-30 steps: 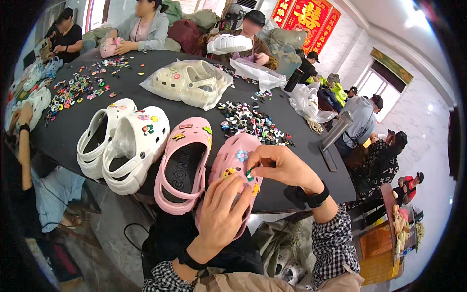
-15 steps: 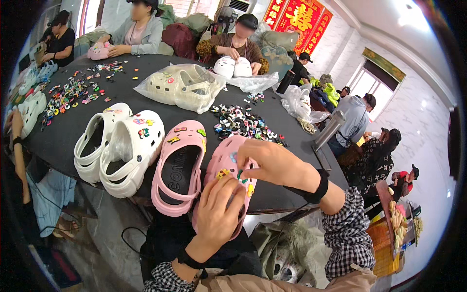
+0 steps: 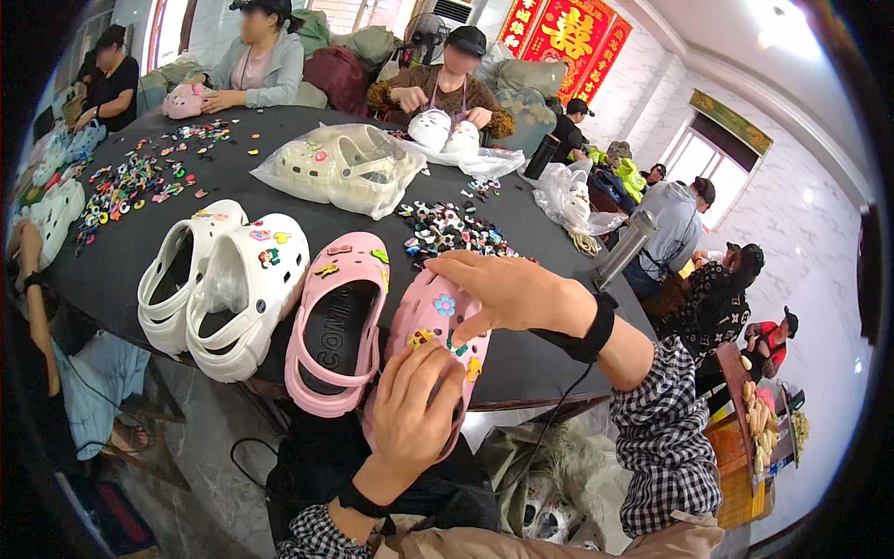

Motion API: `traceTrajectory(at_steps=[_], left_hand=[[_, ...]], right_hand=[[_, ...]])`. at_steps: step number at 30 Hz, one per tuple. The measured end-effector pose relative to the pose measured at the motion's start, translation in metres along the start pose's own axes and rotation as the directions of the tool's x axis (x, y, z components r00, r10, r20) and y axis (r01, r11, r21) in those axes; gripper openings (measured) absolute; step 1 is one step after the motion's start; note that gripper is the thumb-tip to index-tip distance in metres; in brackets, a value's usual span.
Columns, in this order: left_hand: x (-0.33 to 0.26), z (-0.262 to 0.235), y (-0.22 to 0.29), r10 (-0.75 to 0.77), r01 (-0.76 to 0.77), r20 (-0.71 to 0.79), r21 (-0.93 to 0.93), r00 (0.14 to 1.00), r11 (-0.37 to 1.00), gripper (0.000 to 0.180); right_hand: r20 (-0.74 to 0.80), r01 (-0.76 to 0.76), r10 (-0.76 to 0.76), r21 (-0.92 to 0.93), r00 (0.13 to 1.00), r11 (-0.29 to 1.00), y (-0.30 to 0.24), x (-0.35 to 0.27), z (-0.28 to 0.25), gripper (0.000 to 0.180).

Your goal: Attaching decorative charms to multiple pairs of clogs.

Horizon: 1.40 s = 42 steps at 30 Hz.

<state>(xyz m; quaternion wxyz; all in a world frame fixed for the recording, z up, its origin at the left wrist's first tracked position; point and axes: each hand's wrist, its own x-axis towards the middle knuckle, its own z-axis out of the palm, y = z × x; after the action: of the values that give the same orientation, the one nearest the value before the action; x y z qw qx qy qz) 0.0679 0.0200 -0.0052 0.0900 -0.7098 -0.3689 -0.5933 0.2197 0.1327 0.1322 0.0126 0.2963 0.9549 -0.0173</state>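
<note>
A pink clog point(image 3: 424, 307) stands at the table's near edge, partly covered by my hands. My left hand point(image 3: 410, 410) is curled over its opening, gripping the upper, fingertips beside a yellow-and-brown charm point(image 3: 421, 337). My right hand point(image 3: 521, 293) spreads over the toe, fingers stretched along the front and thumb by a green charm point(image 3: 457, 348). A blue flower charm point(image 3: 444, 305) shows between thumb and fingers. Left of it stands a second pink clog point(image 3: 332, 373) with several charms. Farther left is a pair of white clogs point(image 3: 244, 289), also with charms, one holding clear plastic.
On the dark table point(image 3: 223, 168) lie a heap of mixed charms point(image 3: 456, 228) and a larger scatter of charms point(image 3: 130, 191). Behind is a plastic-bagged pair of pale clogs point(image 3: 340, 172). A metal post point(image 3: 626, 247) rises at the right edge. Co-workers point(image 3: 456, 93) sit across the table.
My right hand has opened from a pinch near the green charm and spread over the toe, uncovering the blue flower. My left hand keeps its hold. The co-worker opposite has moved their hands apart.
</note>
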Motion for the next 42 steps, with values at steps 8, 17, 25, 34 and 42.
traceTrajectory(at_steps=[8,17,25,34,42], left_hand=[[-0.001,0.001,-0.002,-0.007,0.007,0.008,-0.006,1.000,1.000,0.019],[0.030,-0.013,-0.013,-0.167,0.189,0.132,-0.180,0.977,0.965,0.039],[0.066,-0.071,-0.059,-0.191,0.189,0.169,0.028,0.967,0.982,0.029],[0.061,-0.059,-0.121,-0.197,0.136,0.454,0.164,0.869,0.977,0.040],[0.049,-0.050,-0.112,-0.186,0.157,0.240,0.135,0.953,0.978,0.026]], right_hand=[[0.020,-0.091,0.090,0.082,0.996,0.992,-0.001,0.003,0.003,0.083],[-0.244,-0.096,0.127,0.135,0.961,0.986,0.013,0.001,0.023,0.037],[-0.315,-0.176,0.336,0.442,0.888,0.880,0.012,0.001,0.013,0.021],[-0.145,-0.024,0.341,0.895,0.929,0.446,-0.010,0.009,0.015,0.033],[-0.166,0.037,0.317,0.926,0.934,0.376,-0.016,0.037,0.028,0.027]])
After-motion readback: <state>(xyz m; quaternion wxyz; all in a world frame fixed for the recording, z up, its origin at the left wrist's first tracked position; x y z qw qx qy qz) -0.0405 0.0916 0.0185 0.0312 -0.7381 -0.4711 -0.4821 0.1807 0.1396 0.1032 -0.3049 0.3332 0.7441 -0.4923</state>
